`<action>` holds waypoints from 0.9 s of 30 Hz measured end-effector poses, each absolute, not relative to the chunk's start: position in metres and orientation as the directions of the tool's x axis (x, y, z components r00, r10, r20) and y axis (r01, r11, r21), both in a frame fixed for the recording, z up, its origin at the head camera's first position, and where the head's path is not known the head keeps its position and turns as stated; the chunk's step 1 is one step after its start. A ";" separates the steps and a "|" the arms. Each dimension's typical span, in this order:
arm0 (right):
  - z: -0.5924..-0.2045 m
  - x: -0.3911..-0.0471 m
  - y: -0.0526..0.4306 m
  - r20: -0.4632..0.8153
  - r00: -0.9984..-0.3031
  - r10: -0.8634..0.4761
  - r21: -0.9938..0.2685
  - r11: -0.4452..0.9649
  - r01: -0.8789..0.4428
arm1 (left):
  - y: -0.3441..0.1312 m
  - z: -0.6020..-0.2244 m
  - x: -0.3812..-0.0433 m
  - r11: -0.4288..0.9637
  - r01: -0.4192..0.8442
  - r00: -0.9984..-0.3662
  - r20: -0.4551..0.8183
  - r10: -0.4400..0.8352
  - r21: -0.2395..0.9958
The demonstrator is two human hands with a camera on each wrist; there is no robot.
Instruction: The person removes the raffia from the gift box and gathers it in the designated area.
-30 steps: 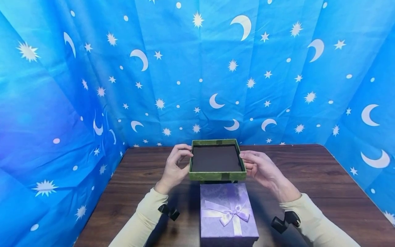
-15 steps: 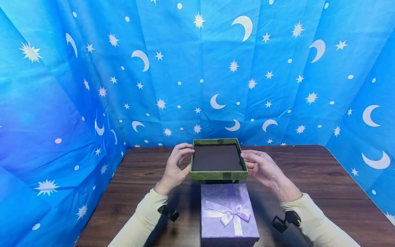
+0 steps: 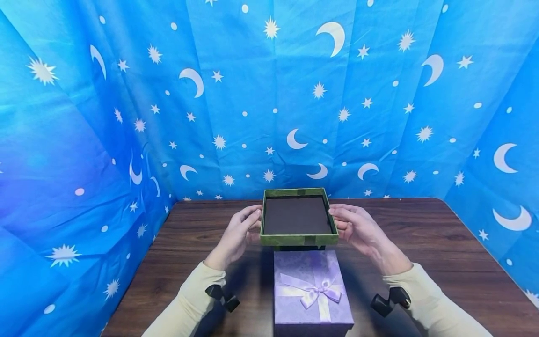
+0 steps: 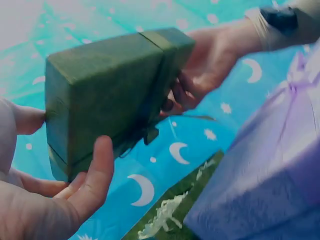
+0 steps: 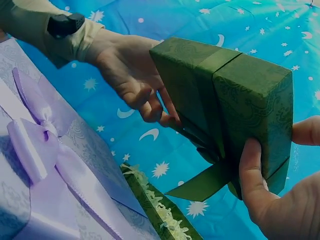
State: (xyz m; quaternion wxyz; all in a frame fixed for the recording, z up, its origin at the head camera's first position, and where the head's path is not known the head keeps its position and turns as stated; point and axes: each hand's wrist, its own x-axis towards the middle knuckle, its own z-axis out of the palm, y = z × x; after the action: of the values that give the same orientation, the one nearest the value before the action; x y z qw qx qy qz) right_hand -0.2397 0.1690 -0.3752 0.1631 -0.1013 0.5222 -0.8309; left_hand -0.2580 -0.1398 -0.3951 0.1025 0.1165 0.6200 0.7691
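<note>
Both hands hold a green box lid [image 3: 299,239] turned underside up, its dark inside [image 3: 296,215] facing upward. At its left side, my left hand [image 3: 236,236] grips with the thumb uppermost and the fingers lower. My right hand [image 3: 362,229] pinches the opposite side. A green ribbon [image 5: 202,182] wraps the patterned outside of the lid, and a loose ribbon end hangs below in the right wrist view. Under the lid, a green box base [image 4: 197,185] with pale shredded paper [image 5: 167,220] shows in both wrist views, partly hidden by a purple box.
The purple gift box [image 3: 290,313] with a satin bow [image 3: 321,292] stands on the dark wooden table [image 3: 189,229], between the forearms and close in front of the lid. A blue cloth [image 3: 236,93] printed with moons and stars hangs around the back and sides.
My left hand has shifted its hold: its fingers lay over the lid's left rim with the thumb lower, and now the thumb is on top. The right hand and lid stay nearly still.
</note>
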 end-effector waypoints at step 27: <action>-0.364 -0.260 0.146 -0.072 -0.917 -0.392 -0.952 -0.247 0.180 | -0.162 -0.384 -0.267 -0.300 -0.096 -0.955 -0.002 0.297 0.949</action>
State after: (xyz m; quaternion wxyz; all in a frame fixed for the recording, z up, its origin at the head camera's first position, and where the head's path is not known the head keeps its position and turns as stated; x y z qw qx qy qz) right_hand -0.2597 0.1457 -0.3645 0.1821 -0.0903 0.5860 -0.7844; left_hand -0.2669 -0.1622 -0.3835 0.1226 0.0871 0.5789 0.8014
